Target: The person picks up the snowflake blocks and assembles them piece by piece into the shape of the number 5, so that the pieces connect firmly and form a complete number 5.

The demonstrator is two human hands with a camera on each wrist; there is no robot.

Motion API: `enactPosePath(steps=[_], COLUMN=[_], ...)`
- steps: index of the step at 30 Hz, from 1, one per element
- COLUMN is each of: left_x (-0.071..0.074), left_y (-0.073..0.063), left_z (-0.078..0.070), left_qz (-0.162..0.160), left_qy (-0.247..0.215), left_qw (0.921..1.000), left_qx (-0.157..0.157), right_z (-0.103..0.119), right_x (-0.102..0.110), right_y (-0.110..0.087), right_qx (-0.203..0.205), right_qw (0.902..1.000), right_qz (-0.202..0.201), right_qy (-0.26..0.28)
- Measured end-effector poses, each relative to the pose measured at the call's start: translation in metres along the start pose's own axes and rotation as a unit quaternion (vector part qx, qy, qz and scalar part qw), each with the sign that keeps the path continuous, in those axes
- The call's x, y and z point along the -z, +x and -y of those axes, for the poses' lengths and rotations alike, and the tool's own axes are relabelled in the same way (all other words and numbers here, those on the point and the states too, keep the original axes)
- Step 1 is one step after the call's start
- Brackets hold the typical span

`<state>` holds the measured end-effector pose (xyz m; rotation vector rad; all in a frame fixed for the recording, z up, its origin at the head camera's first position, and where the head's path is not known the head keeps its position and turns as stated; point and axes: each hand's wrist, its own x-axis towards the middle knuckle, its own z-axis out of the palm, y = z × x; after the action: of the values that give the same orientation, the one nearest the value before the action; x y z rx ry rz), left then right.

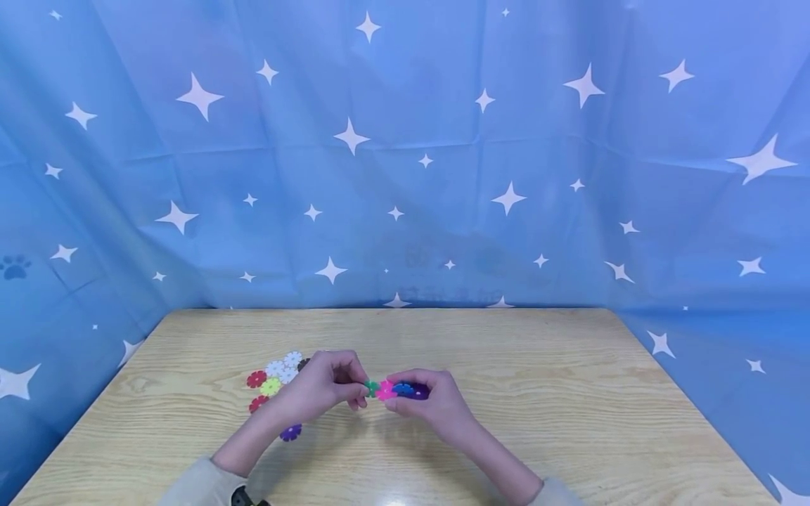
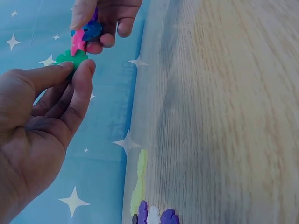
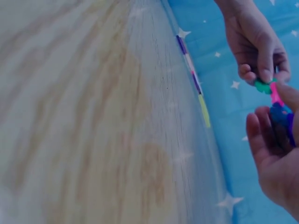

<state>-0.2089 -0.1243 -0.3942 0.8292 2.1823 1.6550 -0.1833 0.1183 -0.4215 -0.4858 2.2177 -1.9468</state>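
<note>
Both hands meet over the middle of the table around a short chain of flower-shaped plastic discs. My left hand (image 1: 325,383) pinches the green disc (image 2: 72,59) between thumb and forefinger. The pink disc (image 1: 385,391) joins it edge to edge, standing crosswise to the green one. My right hand (image 1: 436,404) grips the chain by the pink disc and the blue disc (image 2: 92,31). A purple disc (image 1: 419,391) forms the far end, partly covered by the right fingers.
Loose flower discs lie left of the hands: a yellow disc (image 1: 270,386), a red disc (image 1: 256,379), white discs (image 1: 275,369) and a purple loose disc (image 1: 291,432). The left forearm hides part of the group. A blue star-patterned curtain (image 1: 405,176) hangs behind the wooden table (image 1: 569,422).
</note>
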Motion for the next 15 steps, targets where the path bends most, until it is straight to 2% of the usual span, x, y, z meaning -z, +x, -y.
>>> enactPosePath(steps=[4,9,15], left_x=[-0.0009,-0.0041,-0.0092], left_y=[0.0008,-0.0002,-0.0013], left_z=[0.0011,0.0032,0.0051], left_qz=[-0.012,-0.011,-0.014], left_qy=[0.014,-0.002,-0.011], left_qw=[0.9998,0.9999,0.9998], left_qx=[-0.001,-0.002,-0.002], right_z=[-0.0012,-0.0013,-0.0021], right_x=[-0.0016,-0.0038,-0.0057], right_y=[-0.0003,0.0011,0.0048], right_qx=[0.016,0.031,0.058], right_qw=[0.9996,0.9988,0.9981], right_qz=[-0.017,-0.033,-0.017], right_qy=[-0.018,-0.017,-0.007])
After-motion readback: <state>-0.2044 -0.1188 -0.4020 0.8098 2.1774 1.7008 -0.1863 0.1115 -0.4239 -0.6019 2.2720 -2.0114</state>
